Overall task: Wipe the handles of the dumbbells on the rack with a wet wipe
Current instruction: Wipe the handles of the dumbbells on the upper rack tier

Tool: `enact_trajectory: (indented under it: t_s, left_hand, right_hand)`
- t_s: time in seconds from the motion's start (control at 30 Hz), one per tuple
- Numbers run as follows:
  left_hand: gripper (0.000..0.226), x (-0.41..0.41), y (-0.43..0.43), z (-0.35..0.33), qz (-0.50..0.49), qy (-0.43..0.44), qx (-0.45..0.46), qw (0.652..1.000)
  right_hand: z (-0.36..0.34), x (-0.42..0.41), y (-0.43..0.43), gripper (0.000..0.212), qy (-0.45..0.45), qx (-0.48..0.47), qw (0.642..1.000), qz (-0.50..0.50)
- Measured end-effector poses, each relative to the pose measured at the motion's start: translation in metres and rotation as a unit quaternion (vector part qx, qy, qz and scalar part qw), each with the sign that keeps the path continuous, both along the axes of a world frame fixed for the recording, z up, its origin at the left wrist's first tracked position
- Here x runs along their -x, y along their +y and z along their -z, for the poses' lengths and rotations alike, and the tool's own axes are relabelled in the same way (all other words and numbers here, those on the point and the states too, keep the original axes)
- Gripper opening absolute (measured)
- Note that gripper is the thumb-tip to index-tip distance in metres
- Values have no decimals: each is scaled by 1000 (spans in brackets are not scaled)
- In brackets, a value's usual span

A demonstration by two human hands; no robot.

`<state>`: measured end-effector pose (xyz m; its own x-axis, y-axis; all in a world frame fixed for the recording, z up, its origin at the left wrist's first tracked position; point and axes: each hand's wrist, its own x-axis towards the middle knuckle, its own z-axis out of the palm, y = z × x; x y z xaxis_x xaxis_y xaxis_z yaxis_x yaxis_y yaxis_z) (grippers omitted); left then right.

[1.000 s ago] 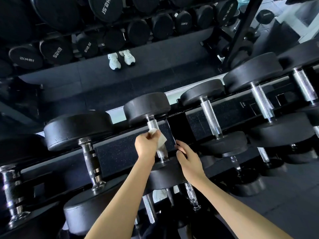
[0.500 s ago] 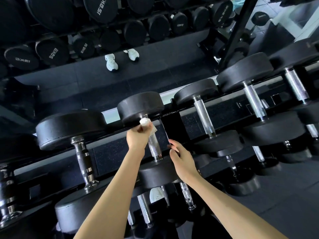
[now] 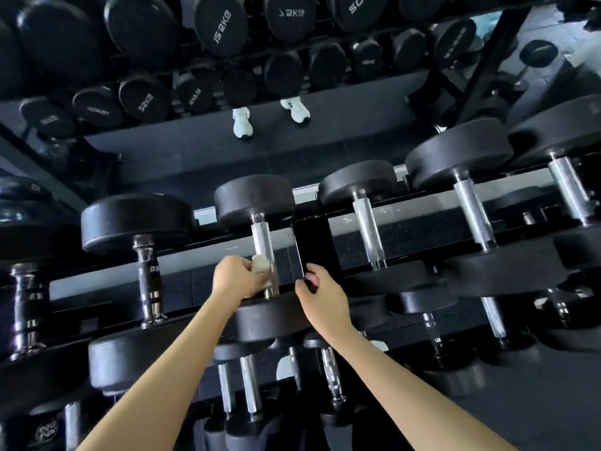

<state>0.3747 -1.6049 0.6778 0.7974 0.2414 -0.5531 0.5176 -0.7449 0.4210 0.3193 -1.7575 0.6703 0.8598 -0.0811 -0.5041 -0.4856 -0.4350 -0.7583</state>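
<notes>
My left hand (image 3: 234, 278) has its fingers curled round a crumpled wet wipe (image 3: 261, 263), pressing it against the lower part of the knurled steel handle (image 3: 264, 237) of a black dumbbell (image 3: 255, 200) lying on the top tier of the rack (image 3: 406, 229). Just to the right, my right hand (image 3: 322, 297) curls its fingers onto the lower edge of the rack's black divider plate (image 3: 304, 245), beside a neighbouring dumbbell (image 3: 357, 187).
</notes>
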Motion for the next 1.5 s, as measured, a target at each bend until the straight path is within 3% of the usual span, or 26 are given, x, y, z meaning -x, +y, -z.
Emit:
enact_trajectory:
  t_s: [0.13, 0.3, 0.37, 0.43, 0.5, 0.63, 0.7, 0.77, 0.83, 0.9, 1.0, 1.07, 1.13, 1.23, 1.4, 1.5]
  left_hand:
    - [18, 11, -28, -37, -21, -113, -10, 993]
    - [20, 22, -109, -65, 26, -162, 56, 985]
    - [23, 20, -136, -66, 37, -181, 66, 981]
    - [14, 18, -159, -63, 43, -184, 96, 977]
    - [20, 17, -179, -60, 39, -177, 118, 976]
    - [10, 14, -192, -53, 7, -181, 135, 974]
    - [25, 11, -189, -51, -22, -164, 139, 976]
    - [45, 5, -181, -51, -48, -166, 122, 977]
    - [42, -3, -174, -53, -73, -189, 111, 973]
    - [37, -13, -168, -54, -95, -207, 98, 969]
    - [33, -29, -163, -57, -102, -221, 79, 967]
    - [30, -38, -160, -60, -101, -234, 71, 964]
    - [28, -48, -157, -62, -97, -245, 63, 963]
    - [27, -66, -156, -63, -91, -256, 53, 961]
    - [31, -95, -161, -54, -72, -261, 38, 962]
    - [38, -108, -166, -46, -40, -266, 22, 963]
  right_hand:
    - [-31, -1, -48, 33, -42, -102, 994, 25]
    - [-52, -26, -94, 38, -20, -202, 979, 18]
    - [-53, -40, -110, 36, -23, -190, 982, 0]
    - [-52, -49, -125, 20, -49, -171, 984, -18]
    - [-49, -54, -138, 11, -60, -170, 984, -2]
    - [-38, -66, -163, 18, -49, -157, 985, 60]
    - [-35, -74, -174, 20, -88, -80, 991, 67]
    - [-30, -85, -180, 20, -176, 83, 979, 57]
    - [-24, -98, -176, 24, -265, 202, 941, 67]
    - [-17, -107, -165, 26, -302, 241, 921, 44]
    - [-5, -109, -145, 32, -155, 140, 972, -106]
    - [1, -103, -139, 40, -72, 51, 989, -115]
    - [5, -98, -140, 41, -72, 21, 996, -48]
    - [13, -105, -142, 26, -123, 28, 992, 31]
    - [15, -114, -128, 46, -105, 75, 991, 17]
    - [19, -111, -125, 30, -115, 65, 990, 52]
